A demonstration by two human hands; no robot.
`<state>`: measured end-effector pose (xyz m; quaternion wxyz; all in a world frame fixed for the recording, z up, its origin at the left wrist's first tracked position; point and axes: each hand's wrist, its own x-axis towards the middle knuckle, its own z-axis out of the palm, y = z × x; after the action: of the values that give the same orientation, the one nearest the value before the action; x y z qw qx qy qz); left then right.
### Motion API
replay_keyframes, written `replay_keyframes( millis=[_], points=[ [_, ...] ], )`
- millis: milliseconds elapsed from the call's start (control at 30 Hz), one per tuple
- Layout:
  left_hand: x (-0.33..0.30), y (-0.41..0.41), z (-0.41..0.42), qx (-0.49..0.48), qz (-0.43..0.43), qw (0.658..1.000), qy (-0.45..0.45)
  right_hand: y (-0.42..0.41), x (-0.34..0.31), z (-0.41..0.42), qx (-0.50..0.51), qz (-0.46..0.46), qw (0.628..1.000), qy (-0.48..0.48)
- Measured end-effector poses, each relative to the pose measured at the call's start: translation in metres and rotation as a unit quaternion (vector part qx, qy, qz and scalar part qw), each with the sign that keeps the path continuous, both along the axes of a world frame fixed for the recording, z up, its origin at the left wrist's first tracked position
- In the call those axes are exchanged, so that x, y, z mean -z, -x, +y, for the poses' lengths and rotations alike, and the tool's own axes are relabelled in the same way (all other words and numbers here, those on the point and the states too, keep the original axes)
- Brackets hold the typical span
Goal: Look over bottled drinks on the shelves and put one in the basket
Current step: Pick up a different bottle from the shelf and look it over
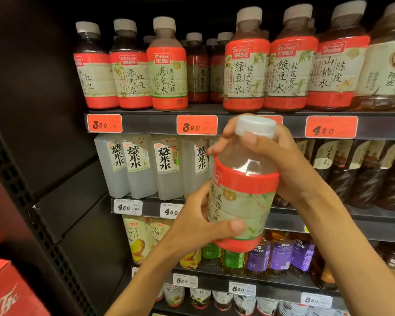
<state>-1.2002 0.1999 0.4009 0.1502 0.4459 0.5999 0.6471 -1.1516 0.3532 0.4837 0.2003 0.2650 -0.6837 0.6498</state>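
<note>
The left hand (192,224) curls round the lower part of a bottle (242,192), thumb pressed across the pale label near its base, while the right hand (281,156) grips the neck and shoulder from the right, with its thumb on the clear plastic just under the white cap (255,125) and its fingers wrapped behind. The bottle is held tilted slightly, in the air in front of the shelves, level with the second row; it has red bands above and below a pale green label with black characters. Behind it, the top shelf (146,122) carries a row of similar red-banded bottles (167,65) with grey caps, and its front edge bears red price tags (196,125). The shelf below holds pale square bottles (141,167) towards its left end and dark bottles (363,174) towards its right. Lower shelves show yellow, green and purple labelled bottles. A red carton (7,290) sits at the lower left corner of the view.
</note>
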Motion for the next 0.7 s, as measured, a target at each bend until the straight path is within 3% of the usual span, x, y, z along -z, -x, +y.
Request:
replay_keyframes(
  millis=[200,300,433,533,600,700],
  points=[
    [-0.007,0.003,0.009,0.009,-0.114,0.993,-0.021,0.015,-0.016,-0.002,0.055,-0.047,0.996,0.059],
    [-0.015,0.006,0.012,0.014,-0.184,0.98,-0.072,0.023,-0.022,-0.002,0.084,-0.093,0.986,0.113],
    [-0.021,0.011,0.013,0.14,-0.287,0.934,-0.158,0.027,-0.032,0.002,0.052,-0.086,0.988,0.114],
    [-0.025,0.013,0.015,0.242,-0.32,0.901,-0.167,0.03,-0.034,0.0,0.013,-0.08,0.992,0.095],
    [-0.021,0.016,0.015,0.23,-0.306,0.911,-0.153,0.034,-0.034,0.0,-0.003,-0.067,0.992,0.111],
    [-0.022,0.027,0.009,0.077,-0.234,0.961,-0.127,0.034,-0.038,-0.001,0.025,-0.041,0.991,0.124]
  ],
)
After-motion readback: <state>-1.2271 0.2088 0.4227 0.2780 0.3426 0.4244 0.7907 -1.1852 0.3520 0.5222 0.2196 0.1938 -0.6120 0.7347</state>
